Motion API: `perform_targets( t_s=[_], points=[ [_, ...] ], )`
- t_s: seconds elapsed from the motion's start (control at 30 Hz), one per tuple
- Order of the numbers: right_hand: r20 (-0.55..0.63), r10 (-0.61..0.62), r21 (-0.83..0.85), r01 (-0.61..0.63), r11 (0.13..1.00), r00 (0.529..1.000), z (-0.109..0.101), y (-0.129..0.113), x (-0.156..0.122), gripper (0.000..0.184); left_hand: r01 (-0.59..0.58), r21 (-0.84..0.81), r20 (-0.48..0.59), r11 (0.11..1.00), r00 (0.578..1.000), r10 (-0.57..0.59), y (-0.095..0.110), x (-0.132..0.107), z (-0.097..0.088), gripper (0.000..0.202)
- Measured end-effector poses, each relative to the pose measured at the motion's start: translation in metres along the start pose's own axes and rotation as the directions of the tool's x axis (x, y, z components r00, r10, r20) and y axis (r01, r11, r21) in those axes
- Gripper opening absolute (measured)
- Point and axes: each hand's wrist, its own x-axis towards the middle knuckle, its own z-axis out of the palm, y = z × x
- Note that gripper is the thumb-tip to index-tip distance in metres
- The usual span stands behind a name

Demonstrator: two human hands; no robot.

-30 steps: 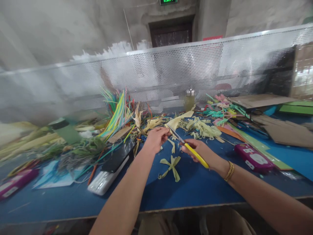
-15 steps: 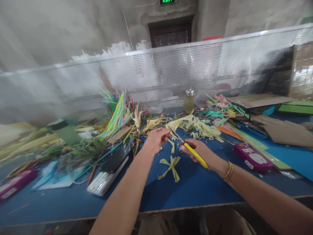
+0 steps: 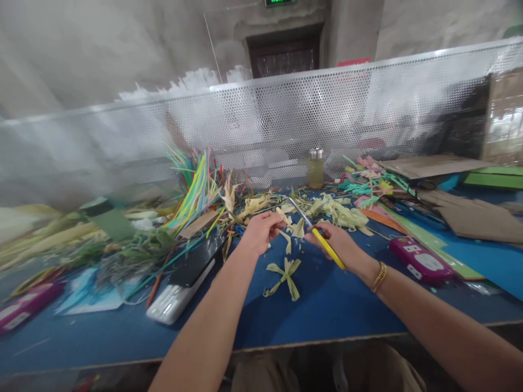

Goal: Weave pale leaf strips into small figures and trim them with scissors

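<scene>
My left hand (image 3: 265,231) is pinched shut on a small pale strip of corn husk (image 3: 281,213) whose short end sticks out past the fingertips. In my right hand (image 3: 333,242) are scissors (image 3: 327,246) with yellow handles, their blades pointing up and to the left, just right of the strip and apart from it. A loose piece of husk (image 3: 299,228) lies below the blades. Nearer to me on the blue table (image 3: 322,310) rests a flower-like shape of knotted green husk (image 3: 285,279).
Heaped husks (image 3: 341,213) lie behind my hands. To the left are colourful stems (image 3: 194,190), a black-and-white device (image 3: 186,280) and a blue mask (image 3: 98,294). A purple case (image 3: 420,261) and cardboard (image 3: 478,215) lie right. A lidded jar (image 3: 316,169) stands by the perforated metal screen (image 3: 286,120).
The long flap of husk beyond my left fingers has been cut off and dropped to the table. The scissors have moved slightly right and up, away from the held strip.
</scene>
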Motion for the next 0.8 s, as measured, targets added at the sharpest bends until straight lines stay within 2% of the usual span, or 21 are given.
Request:
perform_targets(
  t_s=[0.07,0.1,0.17,0.23,0.33,0.47,0.5,0.57,0.63,0.67,0.73,0.8],
  points=[
    [-0.079,-0.03,-0.299,0.005,0.954,0.996,-0.011,0.007,0.008,0.045,-0.024,0.021,-0.017,1.0,1.0,0.024,-0.001,0.001,-0.001,0.021],
    [-0.126,-0.012,-0.428,-0.043,0.903,0.992,-0.017,0.01,0.01,0.048,-0.035,0.03,-0.025,0.999,0.999,0.036,-0.002,0.002,-0.001,0.023],
    [-0.145,0.028,-0.604,-0.111,0.789,0.989,-0.028,0.015,0.013,0.044,-0.053,0.037,-0.029,0.998,0.998,0.054,-0.002,0.002,-0.001,0.025],
    [-0.137,0.057,-0.704,-0.138,0.697,0.989,-0.035,0.017,0.012,0.04,-0.071,0.029,-0.023,0.997,0.997,0.072,-0.002,0.002,0.0,0.026],
    [-0.122,0.045,-0.783,-0.124,0.61,0.991,-0.038,0.015,0.006,0.032,-0.097,0.02,-0.003,0.995,0.995,0.097,-0.002,0.001,0.001,0.029],
    [-0.152,-0.08,-0.836,-0.085,0.542,0.985,-0.034,0.005,-0.003,0.02,-0.146,0.03,0.016,0.989,0.989,0.146,-0.004,0.001,0.001,0.029],
    [-0.159,-0.136,-0.824,-0.056,0.564,0.978,-0.032,0.0,-0.005,0.02,-0.161,0.031,0.022,0.986,0.987,0.16,-0.005,0.001,0.001,0.029],
    [-0.148,-0.239,-0.723,0.06,0.689,0.96,-0.027,-0.013,-0.005,0.026,-0.187,0.037,0.026,0.982,0.982,0.186,-0.005,0.0,0.002,0.028],
    [-0.083,-0.26,-0.451,0.197,0.871,0.962,-0.019,-0.027,-0.003,0.035,-0.212,0.044,0.026,0.976,0.977,0.211,-0.005,-0.001,0.004,0.027],
    [-0.054,-0.25,-0.278,0.226,0.934,0.967,-0.014,-0.035,0.0,0.037,-0.225,0.047,0.027,0.973,0.974,0.223,-0.005,-0.001,0.005,0.027],
    [-0.037,-0.23,-0.017,0.23,0.973,0.972,-0.003,-0.047,0.006,0.038,-0.249,0.043,0.039,0.968,0.968,0.247,-0.005,-0.003,0.006,0.026],
    [-0.037,-0.217,0.138,0.221,0.966,0.975,0.007,-0.055,0.013,0.036,-0.265,0.032,0.045,0.964,0.964,0.264,-0.005,-0.004,0.007,0.026]
  ],
)
